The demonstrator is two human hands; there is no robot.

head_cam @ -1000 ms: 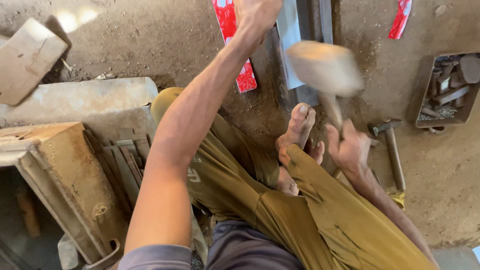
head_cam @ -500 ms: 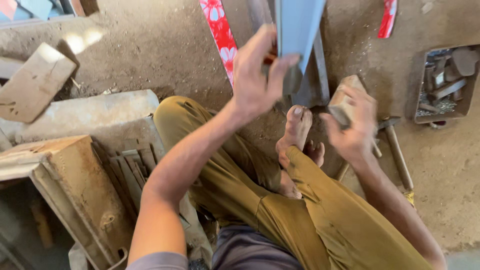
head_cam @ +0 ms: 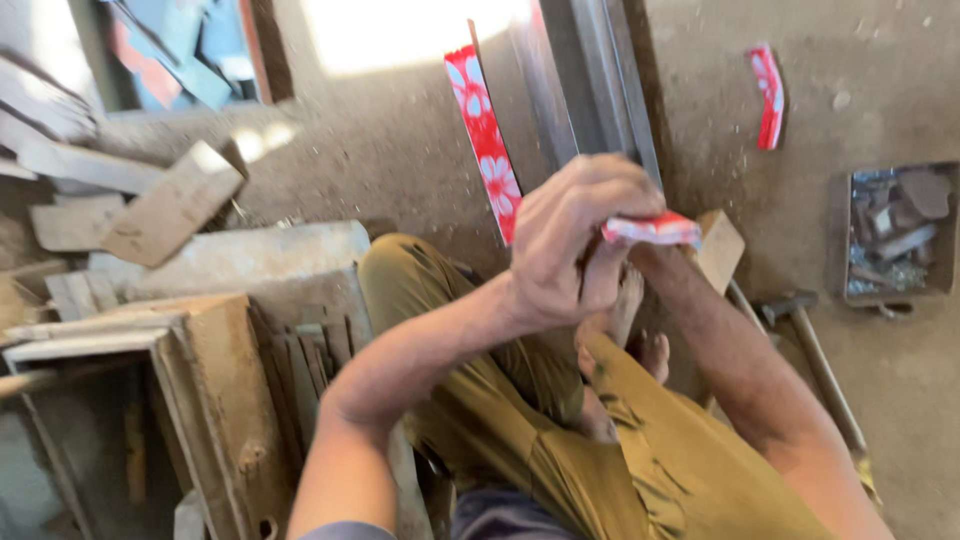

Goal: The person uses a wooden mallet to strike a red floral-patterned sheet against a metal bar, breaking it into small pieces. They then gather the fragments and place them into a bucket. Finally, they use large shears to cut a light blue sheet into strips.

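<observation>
Nearest the camera, the left hand (head_cam: 570,245) is clenched around one end of a red floral strip (head_cam: 655,229), pinching it flat against the upright grey metal bar (head_cam: 590,80). Behind it, the right hand is hidden; its grip cannot be told. A wooden mallet head (head_cam: 722,248) shows just right of the strip. Farther right, a hammer (head_cam: 810,350) lies on the floor.

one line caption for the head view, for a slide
Seated on a dusty workshop floor, left hand grips a red floral strip; a hammer lies nearby.
</observation>
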